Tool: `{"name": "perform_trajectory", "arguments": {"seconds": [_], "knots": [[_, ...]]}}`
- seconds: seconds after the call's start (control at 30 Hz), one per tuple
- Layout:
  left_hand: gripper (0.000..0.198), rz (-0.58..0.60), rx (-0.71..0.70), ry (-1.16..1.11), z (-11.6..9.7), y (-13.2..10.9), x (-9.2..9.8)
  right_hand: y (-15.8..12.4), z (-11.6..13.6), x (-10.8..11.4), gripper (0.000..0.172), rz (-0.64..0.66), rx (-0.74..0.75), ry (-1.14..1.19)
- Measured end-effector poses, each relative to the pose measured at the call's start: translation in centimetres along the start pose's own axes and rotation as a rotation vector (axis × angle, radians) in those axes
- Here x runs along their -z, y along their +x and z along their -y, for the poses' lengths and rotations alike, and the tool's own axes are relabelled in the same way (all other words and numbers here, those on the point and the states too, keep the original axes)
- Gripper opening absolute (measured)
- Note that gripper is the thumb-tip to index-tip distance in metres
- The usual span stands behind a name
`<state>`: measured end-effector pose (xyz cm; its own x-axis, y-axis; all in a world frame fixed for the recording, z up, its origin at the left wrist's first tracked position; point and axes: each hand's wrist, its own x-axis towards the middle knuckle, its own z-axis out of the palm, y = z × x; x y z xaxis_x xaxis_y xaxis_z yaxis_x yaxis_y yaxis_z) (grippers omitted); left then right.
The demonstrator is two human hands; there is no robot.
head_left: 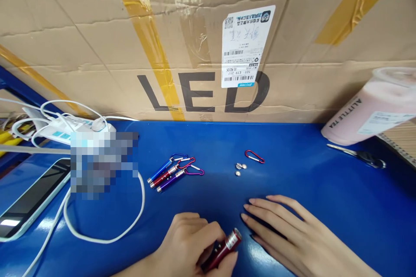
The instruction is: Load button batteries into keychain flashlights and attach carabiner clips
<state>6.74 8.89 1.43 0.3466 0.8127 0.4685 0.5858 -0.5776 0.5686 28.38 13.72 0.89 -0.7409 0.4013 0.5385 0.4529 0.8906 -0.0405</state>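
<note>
My left hand (195, 246) is closed around a dark red mini flashlight (224, 249), whose silver-banded end points up and to the right. Two small buttons show on its side. To the right, my right hand (286, 229) rests with fingers stretched out over the blue table, holding nothing. Ahead of it lie several small silver button cells (238, 173) and a loose red carabiner (254, 156). Further left, three small flashlights with carabiners sit side by side: a blue one (160, 170), a red one (164, 176) and a purple one (170, 181).
A large cardboard box (97, 52) stands along the back. On the left are a phone (35, 199), a white cable (107, 240), a power strip (58, 130) and a blurred-out patch. A pink drink cup (367, 108) and a key (357, 155) are at the right.
</note>
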Motion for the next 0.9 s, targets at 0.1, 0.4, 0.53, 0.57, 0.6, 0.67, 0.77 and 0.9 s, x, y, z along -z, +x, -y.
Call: {"name": "perform_trajectory", "arguments": {"seconds": [0.1,0.4,0.53,0.57,0.6,0.67,0.77,0.9], "knots": [[0.023,0.089,-0.022,0.012,-0.2,0.3,0.4,-0.1,-0.1,0.0,0.037,-0.007,-0.046,-0.014],[0.032,0.026,-0.102,0.031,1.0,-0.9,-1.0,-0.1,-0.1,0.0,0.040,0.005,-0.061,-0.036],[0.029,0.024,-0.093,0.031,1.1,-0.9,-1.1,-0.2,0.2,-0.1,0.036,-0.013,-0.043,-0.001],[0.028,0.026,-0.089,0.030,1.0,-0.9,-1.1,-0.3,0.1,-0.1,0.036,-0.021,-0.039,0.012],[0.027,0.028,-0.086,0.025,1.0,-0.9,-1.1,-0.3,0.1,-0.1,0.036,-0.021,-0.038,0.022],[0.025,0.024,-0.085,0.014,1.0,-0.9,-1.1,-0.2,0.1,0.0,0.038,-0.025,-0.035,0.035],[0.024,0.008,-0.092,0.011,1.1,-1.1,-1.3,-0.1,0.1,0.3,0.040,-0.024,-0.051,0.042],[0.026,-0.001,-0.095,0.028,1.1,-1.1,-1.4,0.2,0.3,0.7,0.043,0.010,-0.096,0.049]]}}
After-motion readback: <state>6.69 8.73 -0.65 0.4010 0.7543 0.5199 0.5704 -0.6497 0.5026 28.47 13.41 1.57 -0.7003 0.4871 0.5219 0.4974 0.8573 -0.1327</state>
